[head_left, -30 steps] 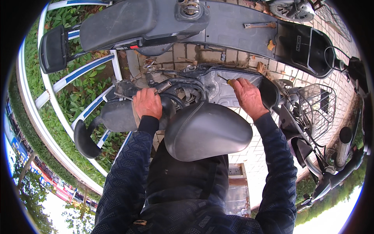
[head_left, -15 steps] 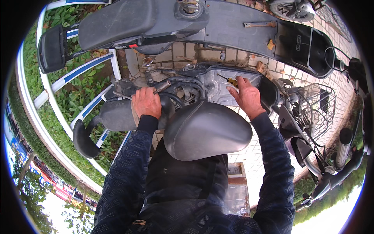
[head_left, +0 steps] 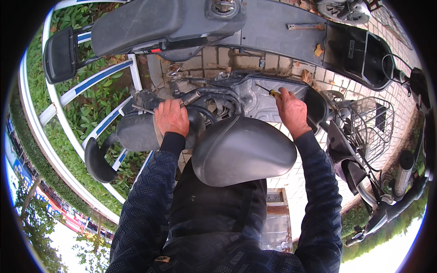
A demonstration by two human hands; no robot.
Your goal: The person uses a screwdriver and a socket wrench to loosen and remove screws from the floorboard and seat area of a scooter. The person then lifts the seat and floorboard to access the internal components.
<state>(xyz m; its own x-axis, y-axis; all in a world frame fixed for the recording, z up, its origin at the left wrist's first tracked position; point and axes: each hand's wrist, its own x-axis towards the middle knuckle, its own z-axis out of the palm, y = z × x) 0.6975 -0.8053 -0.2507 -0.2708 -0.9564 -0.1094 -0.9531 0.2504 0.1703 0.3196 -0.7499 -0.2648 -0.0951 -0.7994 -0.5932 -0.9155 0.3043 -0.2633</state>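
Observation:
My right hand [head_left: 292,111] is closed on a screwdriver [head_left: 274,93] with a yellow and black handle. Its thin shaft points left over the grey footboard [head_left: 259,101] of a scooter with its inner parts exposed. My left hand [head_left: 172,118] lies with curled fingers at the inner edge of the dark rear seat [head_left: 136,133]. A rusty metal tube [head_left: 191,98] sticks out beside its fingers, and a thin rod [head_left: 142,108] shows on its other side. What those fingers grip is hidden. Between my arms is the large black saddle [head_left: 243,152].
Another grey scooter [head_left: 273,34] stands across the far side, with a metal bar [head_left: 306,27] on its footboard. A white and blue railing [head_left: 95,82] and hedge are at left. To the right are a wire basket [head_left: 371,120] and handlebars [head_left: 387,207]. A metal box [head_left: 277,223] sits below the saddle.
My right hand has shifted slightly right with the screwdriver, and its fingers now cover more of the handle. The left hand stays in place.

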